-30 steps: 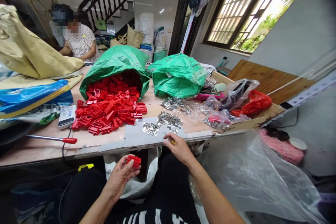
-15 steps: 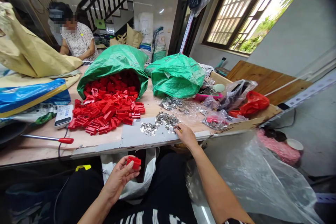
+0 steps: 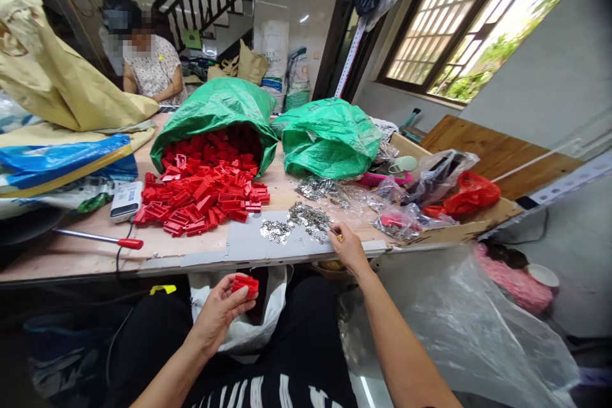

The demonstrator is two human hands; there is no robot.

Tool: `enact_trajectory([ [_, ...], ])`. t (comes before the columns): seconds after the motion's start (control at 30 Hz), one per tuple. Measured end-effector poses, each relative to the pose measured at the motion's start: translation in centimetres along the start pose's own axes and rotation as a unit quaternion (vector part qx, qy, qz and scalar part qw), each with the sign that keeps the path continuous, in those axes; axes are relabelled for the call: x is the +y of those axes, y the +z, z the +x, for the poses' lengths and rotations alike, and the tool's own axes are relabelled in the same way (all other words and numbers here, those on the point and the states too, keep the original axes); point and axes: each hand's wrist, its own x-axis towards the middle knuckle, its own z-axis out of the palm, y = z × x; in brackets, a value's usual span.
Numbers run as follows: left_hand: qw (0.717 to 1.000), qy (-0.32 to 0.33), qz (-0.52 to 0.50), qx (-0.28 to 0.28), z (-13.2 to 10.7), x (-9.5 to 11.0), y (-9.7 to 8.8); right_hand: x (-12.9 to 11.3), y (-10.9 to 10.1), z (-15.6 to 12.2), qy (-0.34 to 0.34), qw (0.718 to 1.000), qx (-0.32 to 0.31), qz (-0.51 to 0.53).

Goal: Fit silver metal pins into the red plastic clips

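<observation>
Holds a red plastic piece [image 3: 246, 285] above the lap in the left hand [image 3: 217, 313], pinched between thumb and fingers as in both earlier views; cannot make out its underside, covered by the fingers. Reaches with the right hand [image 3: 350, 248] to the right edge of the larger pile of metal bits [image 3: 310, 217], having moved there from the counter's [image 3: 283, 199] front edge since a second ago. Shows bent fingers there, but cannot tell whether pinching a bit; likewise cannot identify the small yellow thing [image 3: 340, 238] at these fingers. Has the smaller pile of metal bits [image 3: 276, 231] just to the left, too fine to pick apart. Has farther back the red heap [image 3: 203, 201], spilling from a green sack [image 3: 217, 102] with a dark, hidden inside. Faces, beyond, a co-worker [image 3: 153, 67], partly cut off by the sacks.
</observation>
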Motion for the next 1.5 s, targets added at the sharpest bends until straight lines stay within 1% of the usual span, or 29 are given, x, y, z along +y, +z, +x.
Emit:
enact_trajectory([
  [0.07,0.999,0.043,0.017,0.006,0.1,0.6,0.2,-0.6,0.0,-0.3,-0.008,1.0,-0.001,0.023],
  [0.13,0.994,0.1,0.048,0.013,0.2,1.1,0.6,-1.8,0.3,-0.8,-0.02,0.997,-0.018,0.073],
  [0.23,0.98,0.174,0.095,0.032,0.4,1.7,1.1,-4.8,1.0,-2.2,-0.035,0.979,-0.074,0.186],
  [0.33,0.965,0.216,0.149,0.032,0.3,2.1,1.4,-8.5,1.9,-4.0,-0.049,0.958,-0.133,0.248],
  [0.4,0.947,0.243,0.208,0.041,0.1,2.2,1.4,-10.8,2.4,-5.1,-0.067,0.952,-0.152,0.258],
  [0.47,0.917,0.276,0.28,0.064,-0.2,2.3,1.4,-12.7,2.9,-5.9,-0.087,0.952,-0.16,0.248],
  [0.53,0.885,0.305,0.34,0.085,-0.5,2.4,1.4,-14.1,3.4,-6.4,-0.103,0.956,-0.156,0.227],
  [0.6,0.864,0.324,0.372,0.098,-0.6,2.6,1.5,-14.8,4.0,-6.7,-0.119,0.959,-0.15,0.209],
  [0.77,0.834,0.356,0.407,0.11,-0.6,2.6,1.5,-15.2,5.4,-7.3,-0.165,0.959,-0.154,0.172],
  [0.9,0.801,0.384,0.444,0.113,-0.5,2.4,1.4,-15.1,5.5,-7.7,-0.182,0.955,-0.162,0.169],
  [0.97,0.795,0.391,0.45,0.112,-0.4,2.3,1.3,-15.2,5.3,-7.7,-0.19,0.95,-0.174,0.179],
  [1.1,0.794,0.396,0.448,0.109,-0.5,2.2,1.4,-15.3,5.0,-7.6,-0.197,0.941,-0.19,0.198],
  [1.2,0.796,0.397,0.445,0.11,-0.6,2.3,1.4,-15.1,5.1,-7.4,-0.186,0.931,-0.215,0.227],
  [1.3,0.794,0.397,0.446,0.113,-0.7,2.4,1.3,-14.8,5.3,-7.2,-0.143,0.922,-0.233,0.274],
  [1.4,0.789,0.395,0.456,0.119,-0.8,2.5,1.2,-14.4,5.4,-7.0,-0.088,0.928,-0.221,0.287],
  [1.5,0.78,0.399,0.466,0.12,-0.7,2.4,1.1,-14.2,5.4,-7.1,-0.085,0.934,-0.223,0.264],
])
